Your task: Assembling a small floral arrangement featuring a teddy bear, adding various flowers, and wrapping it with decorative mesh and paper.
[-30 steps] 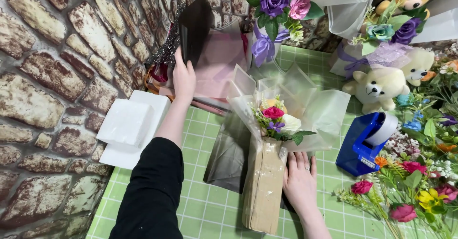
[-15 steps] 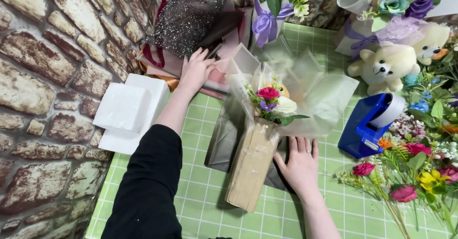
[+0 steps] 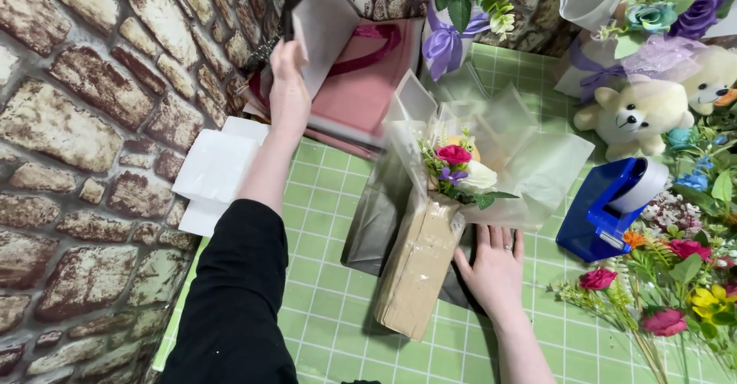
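Grey wrapping sheets [image 3: 326,27], thin and stiff, stand lifted above a stack of pink paper sheets [image 3: 365,85] at the far left of the green gridded surface [image 3: 322,315], close to the stone-patterned wall [image 3: 92,123]. The left hand [image 3: 288,92], on a black-sleeved arm, has its fingers clamped on the lower edge of the grey sheets, holding them tilted up toward the wall.

The right hand [image 3: 495,265] lies flat with its fingers spread and slightly apart, pressing on a dark grey sheet [image 3: 372,223] spread on the surface; it grips nothing. Just left of that hand, touching it, lies a brown cardboard-wrapped bouquet stem [image 3: 418,265], topped by small pink, white and purple flowers [image 3: 461,169] ringed with pale green translucent wrap [image 3: 537,173].

Folded white tissue paper [image 3: 215,169] rests near the wall, beside the left forearm. A blue tape dispenser [image 3: 606,207] sits to the right of the bouquet, with a cream teddy bear [image 3: 637,115] behind it and loose artificial flowers [image 3: 668,292] piled at the right edge.
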